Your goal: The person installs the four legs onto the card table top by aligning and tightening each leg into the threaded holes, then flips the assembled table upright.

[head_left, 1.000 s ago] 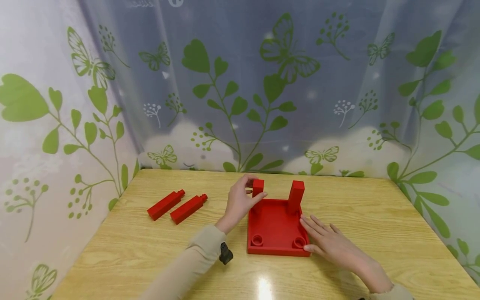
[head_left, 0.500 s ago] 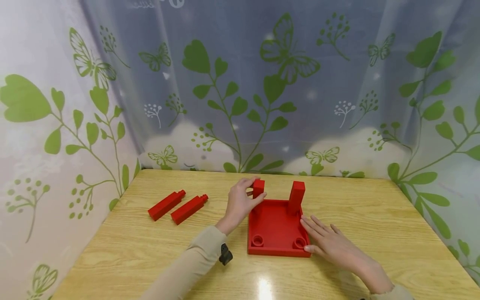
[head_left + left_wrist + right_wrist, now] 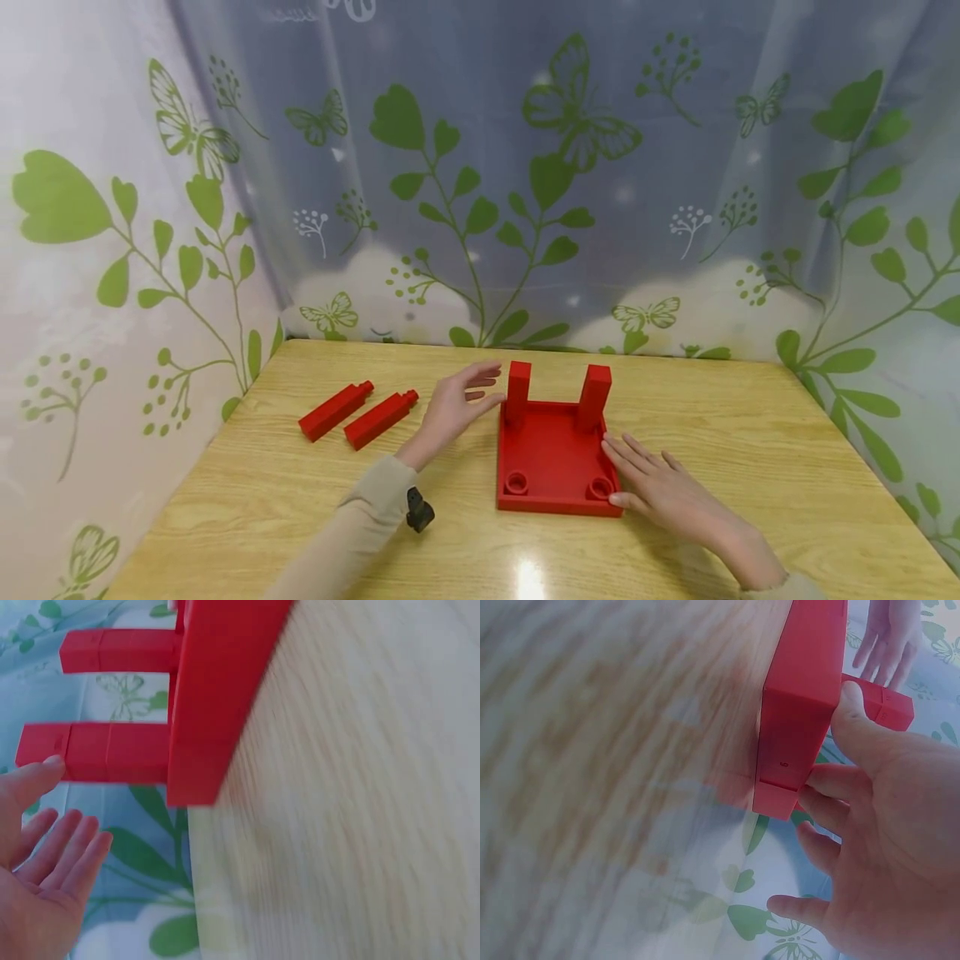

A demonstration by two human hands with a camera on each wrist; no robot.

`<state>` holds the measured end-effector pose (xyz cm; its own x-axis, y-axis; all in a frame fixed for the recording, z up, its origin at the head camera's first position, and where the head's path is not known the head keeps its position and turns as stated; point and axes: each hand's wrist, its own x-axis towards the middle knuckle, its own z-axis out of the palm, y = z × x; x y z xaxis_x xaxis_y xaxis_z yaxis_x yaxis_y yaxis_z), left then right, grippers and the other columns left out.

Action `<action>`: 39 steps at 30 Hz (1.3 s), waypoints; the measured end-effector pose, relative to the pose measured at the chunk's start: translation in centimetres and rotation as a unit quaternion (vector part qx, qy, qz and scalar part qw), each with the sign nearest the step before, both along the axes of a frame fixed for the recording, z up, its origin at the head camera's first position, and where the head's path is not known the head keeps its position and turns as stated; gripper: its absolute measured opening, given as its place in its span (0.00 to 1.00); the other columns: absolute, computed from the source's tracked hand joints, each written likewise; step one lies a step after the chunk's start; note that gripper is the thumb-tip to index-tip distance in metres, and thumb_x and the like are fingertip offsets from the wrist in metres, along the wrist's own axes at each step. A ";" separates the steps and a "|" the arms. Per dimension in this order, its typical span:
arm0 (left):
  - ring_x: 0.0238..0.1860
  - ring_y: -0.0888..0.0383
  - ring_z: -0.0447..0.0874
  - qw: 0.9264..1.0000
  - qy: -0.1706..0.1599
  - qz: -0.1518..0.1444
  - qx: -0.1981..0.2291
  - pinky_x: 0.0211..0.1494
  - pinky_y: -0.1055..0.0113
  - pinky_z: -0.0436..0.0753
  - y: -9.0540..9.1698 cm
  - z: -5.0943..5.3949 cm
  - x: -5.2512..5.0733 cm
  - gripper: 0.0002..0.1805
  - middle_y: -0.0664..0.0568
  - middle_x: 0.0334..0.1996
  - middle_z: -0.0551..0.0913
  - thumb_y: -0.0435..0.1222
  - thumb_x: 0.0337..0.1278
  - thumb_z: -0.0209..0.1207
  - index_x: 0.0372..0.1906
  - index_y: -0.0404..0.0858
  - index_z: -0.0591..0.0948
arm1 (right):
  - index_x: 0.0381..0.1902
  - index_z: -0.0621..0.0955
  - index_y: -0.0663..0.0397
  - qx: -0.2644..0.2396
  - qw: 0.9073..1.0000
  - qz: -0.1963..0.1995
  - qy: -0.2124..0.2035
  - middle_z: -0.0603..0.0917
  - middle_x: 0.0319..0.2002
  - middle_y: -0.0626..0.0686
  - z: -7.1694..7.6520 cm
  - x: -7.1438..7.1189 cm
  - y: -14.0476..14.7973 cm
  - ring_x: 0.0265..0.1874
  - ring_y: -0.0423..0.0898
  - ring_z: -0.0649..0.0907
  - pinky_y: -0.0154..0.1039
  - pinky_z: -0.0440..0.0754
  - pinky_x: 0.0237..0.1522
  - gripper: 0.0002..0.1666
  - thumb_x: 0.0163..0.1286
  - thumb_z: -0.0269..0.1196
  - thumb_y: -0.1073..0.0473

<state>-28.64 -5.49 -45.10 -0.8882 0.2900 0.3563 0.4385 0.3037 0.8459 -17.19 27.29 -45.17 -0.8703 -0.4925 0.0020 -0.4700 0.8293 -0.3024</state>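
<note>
Along the near edge of the red tray [image 3: 558, 505], two round sockets [image 3: 516, 482] stand unfilled; the right hand [image 3: 667, 500], grasping nothing, rests its extended fingers against the right wall. Farther off, the left hand [image 3: 453, 408] has just released the far-left post [image 3: 519, 387] and drawn leftward; whether its thumb touches is unclear. That post and the far-right post [image 3: 595, 392] now stand unheld, seemingly seated. Two loose posts [image 3: 378, 421] lie left. Open desk [image 3: 750, 417] spreads rightward; its far edge backs onto the curtain [image 3: 637, 275].

The tray [image 3: 557, 505] and posts [image 3: 593, 398] look smooth plastic, the table [image 3: 712, 408] glossy wood, the curtain [image 3: 480, 58] cloth.
</note>
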 end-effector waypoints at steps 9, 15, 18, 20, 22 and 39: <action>0.61 0.47 0.81 0.997 0.008 0.044 -0.057 0.64 0.50 0.79 -4.8 -0.2 0.8 0.29 0.45 0.60 0.83 0.34 0.57 0.71 0.65 0.38 0.79 | 0.78 0.63 0.57 0.005 1.000 0.000 0.006 0.62 0.77 0.60 -0.2 0.0 0.1 0.75 0.64 0.61 0.76 0.61 0.65 0.44 0.76 0.56 0.38; 0.63 0.43 0.79 0.992 0.000 0.081 -0.095 0.66 0.46 0.77 -9.0 -0.4 1.2 0.30 0.41 0.62 0.81 0.34 0.58 0.71 0.66 0.36 0.77 | 0.78 0.63 0.58 0.005 1.000 -0.003 0.004 0.62 0.77 0.60 -0.1 0.1 0.1 0.75 0.64 0.61 0.77 0.60 0.65 0.43 0.76 0.56 0.38; 0.62 0.42 0.80 0.988 -0.002 0.105 -0.118 0.65 0.46 0.78 -10.7 -0.6 1.4 0.30 0.40 0.62 0.81 0.34 0.58 0.71 0.66 0.35 0.77 | 0.78 0.63 0.57 0.006 1.000 -0.004 0.004 0.62 0.77 0.60 0.0 0.1 0.2 0.76 0.63 0.61 0.76 0.60 0.65 0.43 0.76 0.56 0.38; 0.62 0.42 0.80 0.985 -0.003 0.114 -0.133 0.65 0.46 0.78 -11.7 -0.8 1.7 0.30 0.39 0.62 0.81 0.33 0.57 0.72 0.65 0.35 0.77 | 0.78 0.63 0.57 0.007 1.000 -0.006 0.003 0.62 0.77 0.60 0.0 0.1 0.1 0.76 0.63 0.61 0.76 0.60 0.66 0.43 0.76 0.56 0.38; 0.62 0.41 0.79 0.981 0.001 0.120 -0.154 0.65 0.45 0.78 -12.6 -1.0 1.9 0.31 0.38 0.62 0.81 0.33 0.57 0.72 0.65 0.33 0.77 | 0.78 0.63 0.57 0.007 1.000 -0.006 0.003 0.62 0.77 0.60 0.0 0.1 0.1 0.76 0.64 0.61 0.76 0.60 0.66 0.43 0.76 0.56 0.38; 0.54 0.37 0.81 0.949 -0.044 0.160 -0.267 0.61 0.42 0.78 -15.8 -1.8 3.0 0.27 0.34 0.55 0.83 0.29 0.52 0.73 0.58 0.28 0.80 | 0.78 0.63 0.57 0.005 1.000 0.001 0.004 0.62 0.77 0.60 -0.1 0.0 0.0 0.75 0.64 0.61 0.77 0.60 0.65 0.43 0.76 0.56 0.38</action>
<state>-25.65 -21.28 -46.90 -0.9808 0.1190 0.1544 0.1863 0.8057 0.5623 -17.18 27.30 -45.23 -0.8694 -0.4941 0.0034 -0.4737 0.8315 -0.2902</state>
